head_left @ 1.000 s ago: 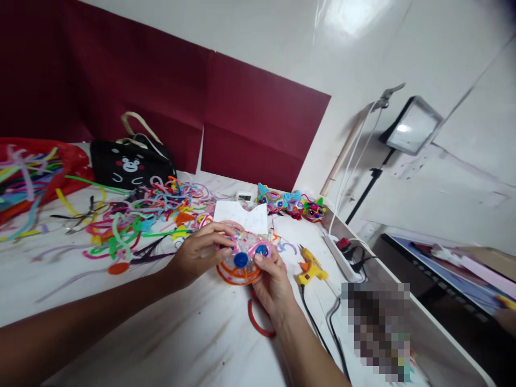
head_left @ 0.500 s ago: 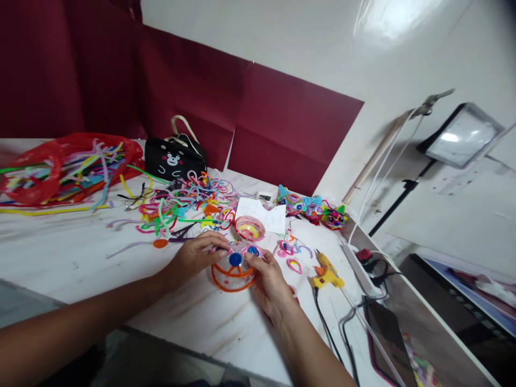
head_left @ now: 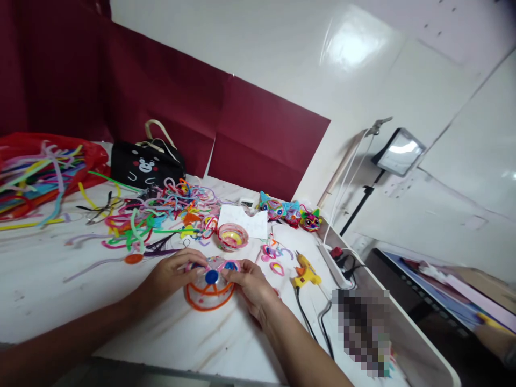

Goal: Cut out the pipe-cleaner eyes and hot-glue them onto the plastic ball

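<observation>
Both hands hold a round pipe-cleaner piece (head_left: 209, 290) on the white table (head_left: 60, 279). It has orange loops below, pink rings on top and blue round pieces on its face. My left hand (head_left: 171, 274) grips its left side with fingers curled over the top. My right hand (head_left: 250, 287) pinches its right side near a blue piece. A small coiled pink and yellow bowl (head_left: 233, 236) sits just behind the hands.
A tangle of coloured pipe cleaners (head_left: 161, 212) lies behind, a red bag (head_left: 36, 166) of more at far left, a black bear bag (head_left: 147, 161) at the back. Three finished little faces (head_left: 292, 212), a yellow glue gun (head_left: 304, 271) with cables, and a power strip (head_left: 336, 258) sit right.
The hands and the piece have drawn closer to the table's near edge, uncovering the coiled bowl behind them. The camera view has swung about.
</observation>
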Tool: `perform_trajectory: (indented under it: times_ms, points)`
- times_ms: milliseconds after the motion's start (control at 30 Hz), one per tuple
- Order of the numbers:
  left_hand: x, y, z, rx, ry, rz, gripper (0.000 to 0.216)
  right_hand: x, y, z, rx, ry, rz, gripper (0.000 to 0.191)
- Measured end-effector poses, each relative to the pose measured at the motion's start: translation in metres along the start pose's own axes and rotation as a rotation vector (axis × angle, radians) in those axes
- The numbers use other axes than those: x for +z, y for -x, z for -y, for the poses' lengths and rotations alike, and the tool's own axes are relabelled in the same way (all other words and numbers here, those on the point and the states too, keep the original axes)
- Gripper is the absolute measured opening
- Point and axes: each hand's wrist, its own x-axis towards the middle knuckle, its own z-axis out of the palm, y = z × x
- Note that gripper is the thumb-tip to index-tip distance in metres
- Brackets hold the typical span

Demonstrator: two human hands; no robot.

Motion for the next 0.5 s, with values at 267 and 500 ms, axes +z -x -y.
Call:
perform_trajectory:
  times_ms: [267, 500]
  points:
    - [0.003, -0.004, 0.002, -0.131, 0.021, 0.036, 0.025, 0.000, -0.013, 0.013, 0.105, 0.205, 0.004, 0.044]
    - [0.004, -0.005, 0.019, -0.326, 0.158, 0.073, 0.040, 0.005, -0.016, 0.034, 0.172, 0.371, 0.018, 0.038]
